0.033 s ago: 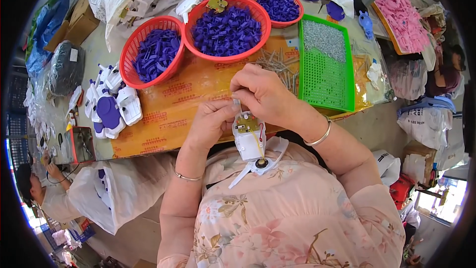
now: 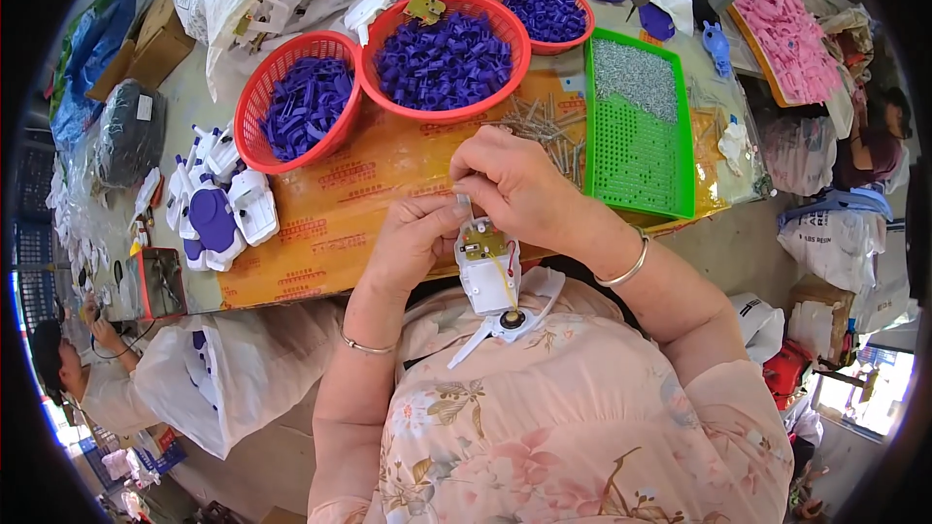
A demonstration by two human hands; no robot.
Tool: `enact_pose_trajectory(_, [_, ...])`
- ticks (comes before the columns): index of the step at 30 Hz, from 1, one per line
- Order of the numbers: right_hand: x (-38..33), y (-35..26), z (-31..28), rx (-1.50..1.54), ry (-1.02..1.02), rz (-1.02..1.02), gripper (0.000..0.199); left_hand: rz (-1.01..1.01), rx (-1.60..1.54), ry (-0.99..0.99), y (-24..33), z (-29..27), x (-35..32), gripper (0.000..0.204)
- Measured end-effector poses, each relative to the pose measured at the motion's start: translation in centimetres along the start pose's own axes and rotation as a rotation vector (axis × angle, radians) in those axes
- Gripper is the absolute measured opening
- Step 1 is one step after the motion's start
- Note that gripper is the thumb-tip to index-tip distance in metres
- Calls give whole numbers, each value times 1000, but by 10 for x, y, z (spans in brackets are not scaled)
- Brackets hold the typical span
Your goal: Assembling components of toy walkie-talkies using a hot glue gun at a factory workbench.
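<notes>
Both hands grip white plastic housing (image 2: pixel 488 281) over worktop (image 2: pixel 388 184) near edge: left hand (image 2: pixel 413 238) fingers clamped on its side, right hand (image 2: pixel 519 184) pinching top; red baskets (image 2: pixel 442 58) and green tray (image 2: pixel 636 126) well beyond

Bright, even daylight, no hard shadows. Sharp at centre; soft and smeared toward the rim. Strong fisheye bending of straight edges, black vignette all round. Blown-out white glare at four o'clock and at eight o'clock. Colours saturated, no motion blur.
</notes>
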State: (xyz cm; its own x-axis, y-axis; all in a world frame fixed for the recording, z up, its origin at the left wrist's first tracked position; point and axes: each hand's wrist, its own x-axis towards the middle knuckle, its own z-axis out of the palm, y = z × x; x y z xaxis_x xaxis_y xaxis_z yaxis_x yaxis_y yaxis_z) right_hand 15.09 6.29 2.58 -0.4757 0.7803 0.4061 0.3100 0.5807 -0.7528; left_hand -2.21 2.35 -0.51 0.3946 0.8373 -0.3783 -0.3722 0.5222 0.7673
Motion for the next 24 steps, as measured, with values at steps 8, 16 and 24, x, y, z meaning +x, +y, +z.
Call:
enact_pose_trajectory(8, [1, 0, 1, 58, 22, -4, 5, 9, 7, -26, -1, -2, -1, 15])
enact_pose_trajectory(16, [0, -1, -1, 55, 12, 57, 7, 29, 13, -77, -4, -9, 2, 19])
enact_pose_trajectory(24, [-2, 3, 1, 89, 7, 78, 6, 49, 48, -60, -7, -7, 2, 20])
